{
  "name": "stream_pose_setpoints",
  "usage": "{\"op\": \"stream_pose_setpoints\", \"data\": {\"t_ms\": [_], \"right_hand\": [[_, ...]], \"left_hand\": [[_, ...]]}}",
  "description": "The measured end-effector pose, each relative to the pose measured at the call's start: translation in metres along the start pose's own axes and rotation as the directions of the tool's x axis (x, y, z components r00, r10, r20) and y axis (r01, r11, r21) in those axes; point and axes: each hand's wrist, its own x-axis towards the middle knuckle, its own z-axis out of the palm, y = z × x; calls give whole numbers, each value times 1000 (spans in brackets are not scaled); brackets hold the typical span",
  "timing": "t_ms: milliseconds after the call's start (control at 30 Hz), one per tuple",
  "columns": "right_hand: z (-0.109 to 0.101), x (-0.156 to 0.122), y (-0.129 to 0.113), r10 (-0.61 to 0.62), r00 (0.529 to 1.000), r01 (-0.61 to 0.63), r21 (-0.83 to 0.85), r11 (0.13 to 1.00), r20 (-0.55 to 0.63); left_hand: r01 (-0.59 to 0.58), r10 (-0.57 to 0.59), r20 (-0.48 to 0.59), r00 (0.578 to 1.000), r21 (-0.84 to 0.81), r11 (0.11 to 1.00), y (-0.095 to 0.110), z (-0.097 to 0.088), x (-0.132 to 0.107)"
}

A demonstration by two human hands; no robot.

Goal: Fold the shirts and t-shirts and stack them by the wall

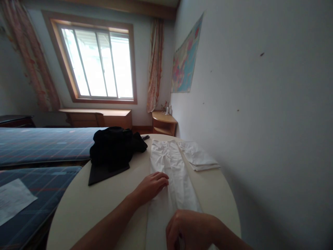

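The white garment is creased, matt cloth; the table looks smooth.

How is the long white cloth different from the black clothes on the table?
The white cloth is pale; the black clothes are very dark. The white cloth is laid out long and mostly flat, with wrinkles; the black clothes are bunched in a heap. The left hand and right hand are at the white cloth, with neither at the black clothes. Both lie on the table.
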Motion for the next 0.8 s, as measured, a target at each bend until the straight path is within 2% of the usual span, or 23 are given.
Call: {"op": "stream_pose_setpoints", "data": {"t_ms": [167,300,367,433,500,533,667,733,800], "right_hand": [[8,1,8,132,988,-120,-142,983,80],[3,2,8,153,984,-151,-24,988,94],[-9,1,7,161,987,-161,40,986,18],[-25,2,11,186,973,-183,32,983,-133],[-44,4,24,240,926,-251,0,968,-293],[-53,5,33,268,885,-289,2,957,-380],[-85,18,75,270,685,-416,-58,908,-677],[-98,28,93,263,629,-452,-69,890,-731],[-109,40,106,249,608,-475,-95,875,-754]], "left_hand": [[9,-2,142,990,-47,999,4,6,-1],[-11,23,155,988,-76,997,2,6,-3],[-11,25,163,986,-83,996,1,6,-2],[-8,22,168,986,-86,996,1,5,-2],[-19,34,171,985,-90,996,2,4,-2],[-30,46,173,984,-93,995,3,3,-2],[-79,104,196,975,-131,988,10,-2,-4],[-96,132,219,967,-168,981,15,-3,-6],[-104,156,243,957,-212,972,20,-3,-8]]}}
